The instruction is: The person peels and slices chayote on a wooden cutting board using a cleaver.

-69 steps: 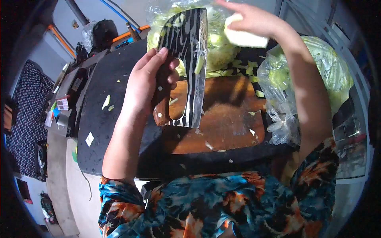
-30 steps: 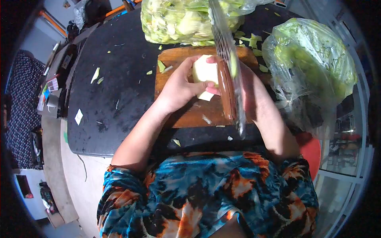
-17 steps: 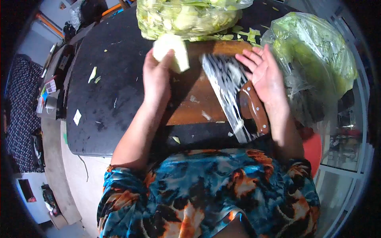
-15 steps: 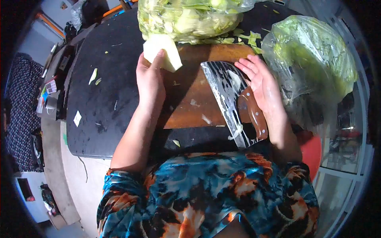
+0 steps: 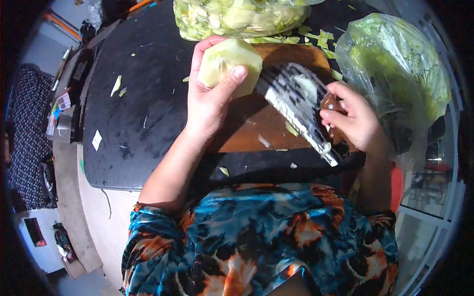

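My left hand point(image 5: 213, 98) is closed round a peeled, pale green vegetable piece point(image 5: 232, 59) with cut, angular sides, thumb across its face. It is held up over the left part of the wooden cutting board point(image 5: 247, 128). My right hand point(image 5: 358, 116) is closed on the brown riveted handle point(image 5: 332, 104) of a cleaver point(image 5: 294, 101). The wide blade, smeared with pale residue, is blurred by motion and tilts above the board's right side. Small green scraps point(image 5: 291, 129) lie on the board.
A clear plastic bag of green peelings or slices point(image 5: 242, 19) stands behind the board. At the right is another clear bag with green contents point(image 5: 395, 69). Scraps point(image 5: 116, 85) dot the black tabletop point(image 5: 143, 118). Part of a red object point(image 5: 396, 185) shows at the lower right.
My right hand, open beside the cleaver before, has closed on its handle and shifted it to the right. My left hand has moved right and turned the vegetable so its broad face shows.
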The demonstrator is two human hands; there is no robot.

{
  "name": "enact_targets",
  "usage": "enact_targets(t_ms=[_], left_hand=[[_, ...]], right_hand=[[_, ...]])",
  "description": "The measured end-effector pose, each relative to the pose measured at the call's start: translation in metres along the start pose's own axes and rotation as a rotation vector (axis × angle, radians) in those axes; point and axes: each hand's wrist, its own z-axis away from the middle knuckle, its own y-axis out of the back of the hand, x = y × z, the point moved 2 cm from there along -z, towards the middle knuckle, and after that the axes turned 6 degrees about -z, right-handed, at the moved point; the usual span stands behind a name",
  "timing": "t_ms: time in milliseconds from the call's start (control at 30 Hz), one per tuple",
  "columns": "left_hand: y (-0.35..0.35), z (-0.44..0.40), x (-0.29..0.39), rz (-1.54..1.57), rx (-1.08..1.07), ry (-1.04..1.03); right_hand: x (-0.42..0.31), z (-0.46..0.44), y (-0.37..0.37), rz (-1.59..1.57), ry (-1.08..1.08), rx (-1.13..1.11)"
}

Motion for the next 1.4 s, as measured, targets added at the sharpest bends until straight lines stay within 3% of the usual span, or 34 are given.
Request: enact_targets(t_ms=[33, 100, 133, 267, 367, 833, 1033, 1167, 1333, 1400], left_hand=[[0.000, 0.000, 0.001, -0.004, -0.005, 0.013], [0.000, 0.002, 0.001, -0.008, -0.015, 0.042], [-0.001, 0.003, 0.003, -0.006, -0.034, 0.060], [-0.006, 0.008, 0.008, -0.038, -0.082, 0.076], [-0.011, 0.012, 0.011, -0.034, -0.086, 0.077], [-0.015, 0.015, 0.013, -0.045, -0.113, 0.122], [-0.012, 0.015, 0.010, -0.272, -0.204, 0.112], [-0.015, 0.020, 0.005, 0.086, -0.092, 0.242], [-0.018, 0.022, -0.003, 0.157, 0.119, 0.435], [-0.016, 0.020, 0.000, 0.105, 0.032, 0.438]], right_hand=[[-0.019, 0.007, -0.005, -0.050, -0.046, 0.077], [-0.029, 0.012, -0.004, -0.056, 0.261, 0.170], [-0.041, 0.014, -0.004, 0.016, 0.280, 0.207], [-0.077, 0.022, -0.034, -0.168, 0.364, 0.344], [-0.083, 0.022, -0.036, 0.053, 0.336, 0.303], [-0.078, 0.017, -0.044, 0.184, 0.320, 0.376], [-0.080, 0.015, -0.037, 0.215, 0.206, 0.319], [-0.072, 0.009, -0.035, 0.126, 0.143, 0.217], [-0.056, -0.001, -0.032, -0.007, 0.123, 0.216], [-0.055, -0.001, -0.031, -0.019, 0.095, 0.209]])
